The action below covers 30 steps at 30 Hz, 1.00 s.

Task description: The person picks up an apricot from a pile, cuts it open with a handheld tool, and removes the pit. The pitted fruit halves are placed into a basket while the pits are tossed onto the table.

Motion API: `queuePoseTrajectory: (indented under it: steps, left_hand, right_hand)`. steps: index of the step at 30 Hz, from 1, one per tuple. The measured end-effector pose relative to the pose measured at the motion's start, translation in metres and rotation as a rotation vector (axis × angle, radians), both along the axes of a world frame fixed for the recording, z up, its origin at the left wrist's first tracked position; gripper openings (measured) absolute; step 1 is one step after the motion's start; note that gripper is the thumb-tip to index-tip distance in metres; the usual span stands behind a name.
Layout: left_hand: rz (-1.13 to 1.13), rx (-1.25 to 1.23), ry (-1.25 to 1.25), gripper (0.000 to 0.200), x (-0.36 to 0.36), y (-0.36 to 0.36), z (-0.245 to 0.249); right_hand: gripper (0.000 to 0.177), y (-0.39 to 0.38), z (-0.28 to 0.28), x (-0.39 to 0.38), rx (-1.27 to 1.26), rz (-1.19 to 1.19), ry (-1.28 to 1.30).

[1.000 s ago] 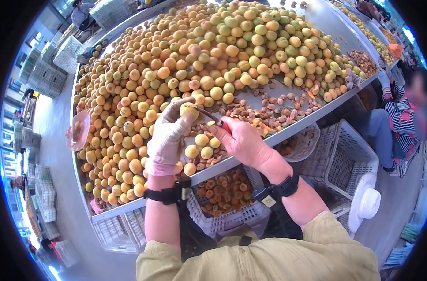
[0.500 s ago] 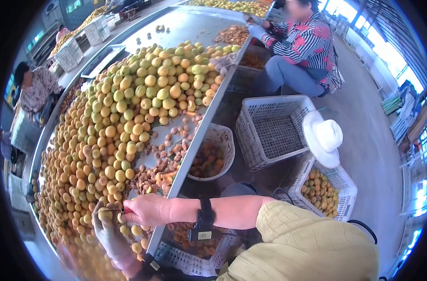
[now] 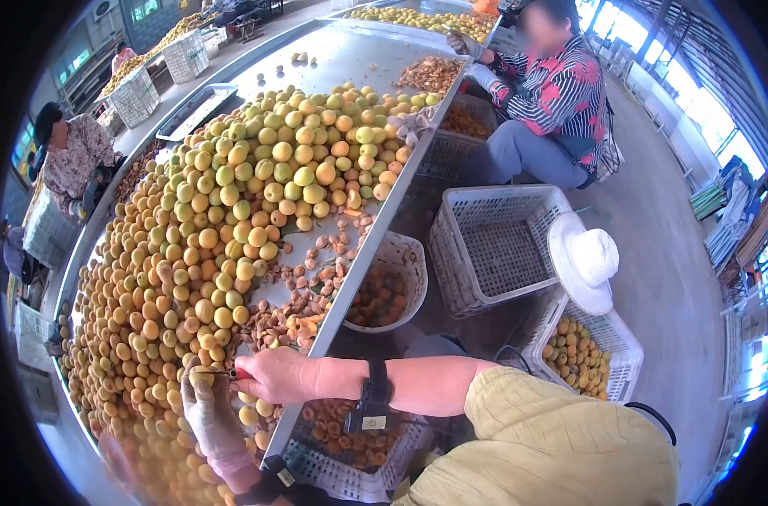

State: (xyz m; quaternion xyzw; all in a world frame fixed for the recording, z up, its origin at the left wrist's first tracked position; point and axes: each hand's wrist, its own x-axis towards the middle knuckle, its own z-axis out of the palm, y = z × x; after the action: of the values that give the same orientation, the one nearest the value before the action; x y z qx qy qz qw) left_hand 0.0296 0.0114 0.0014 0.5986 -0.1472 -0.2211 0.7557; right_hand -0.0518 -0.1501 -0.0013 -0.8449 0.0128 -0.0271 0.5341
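My left hand [image 3: 211, 415], in a pale glove, holds a yellow-green fruit [image 3: 202, 376] at its fingertips, above the heap of fruit [image 3: 190, 244] on the metal table [image 3: 338, 52]. Just to its right, my bare right hand [image 3: 273, 374] is closed round the red handle of a small tool [image 3: 242, 374]. The tool's thin end reaches to the fruit. Brown pits and scraps [image 3: 287, 316] lie on the table beyond my right hand.
Beside the table stand a bucket of fruit pieces [image 3: 420, 278], an empty crate [image 3: 451, 253], a crate of whole fruit [image 3: 628, 358] and a crate of halves [image 3: 375, 485]. A white hat [image 3: 593, 257] hangs over crate edges. Co-workers sit at right [image 3: 553, 101] and left [image 3: 76, 160].
The whole view has shifted slightly, with the table and crates a little lower and further right. Both hands stay together at the fruit, which shows more plainly between the left fingertips.
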Motion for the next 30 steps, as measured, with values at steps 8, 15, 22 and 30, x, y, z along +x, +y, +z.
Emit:
queuePoseTrajectory:
  steps: [8, 15, 22, 30]
  left_hand:
    - [-0.066, -0.464, 0.382, 0.051, -0.004, -0.006, -0.025]
    - [0.052, -0.055, -0.033, 0.051, -0.007, -0.010, 0.005]
    - [0.016, -0.298, 0.104, 0.035, -0.005, -0.014, -0.022]
    - [0.093, -0.080, 0.096, 0.050, -0.003, -0.011, -0.006]
  right_hand:
    - [0.031, 0.013, 0.004, 0.002, -0.035, -0.036, 0.052]
    - [0.036, 0.000, 0.007, 0.003, 0.042, 0.057, 0.082]
    - [0.033, 0.001, -0.011, 0.006, -0.024, -0.069, -0.016]
    - [0.035, 0.002, 0.001, 0.001, 0.062, -0.007, 0.114]
